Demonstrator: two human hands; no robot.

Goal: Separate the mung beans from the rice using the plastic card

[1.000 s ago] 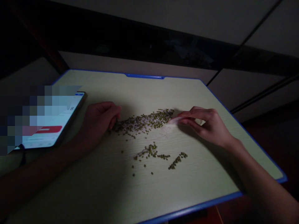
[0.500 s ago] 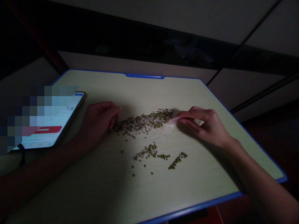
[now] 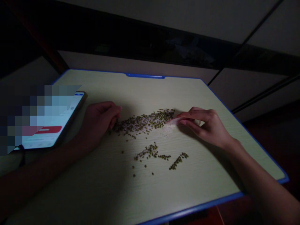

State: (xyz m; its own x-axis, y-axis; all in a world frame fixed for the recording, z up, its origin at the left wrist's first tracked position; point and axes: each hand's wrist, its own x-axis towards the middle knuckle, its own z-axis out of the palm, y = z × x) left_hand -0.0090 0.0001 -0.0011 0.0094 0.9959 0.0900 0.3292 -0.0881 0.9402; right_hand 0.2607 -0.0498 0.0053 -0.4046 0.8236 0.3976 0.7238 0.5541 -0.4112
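A long heap of small green beans [image 3: 145, 122], like mung beans, mixed with fine whitish grains, lies across the table [image 3: 150, 93]. At its left end my left hand [image 3: 100, 117] is closed, fingers curled under; whatever it holds is hidden. Over at the right end, my right hand [image 3: 206, 125] pinches a pale, thin piece [image 3: 174, 121] between thumb and fingers, its tip touching the heap. Whitish powder or fine grains [image 3: 167, 129] lie just below that tip. Nearer to me are a smaller bean cluster [image 3: 150, 151], a slanting row of beans [image 3: 178, 161] and several stray beans.
A phone or tablet [image 3: 67, 115] with a lit screen, partly blurred out, lies at the table's left, a dark cable [image 3: 22, 156] beside it. Blue edging [image 3: 145, 75] runs round the table. Pale cabinet fronts [image 3: 140, 62] stand right behind.
Both hands and the beans stay practically where they were. On the lit screen, the large figure has changed.
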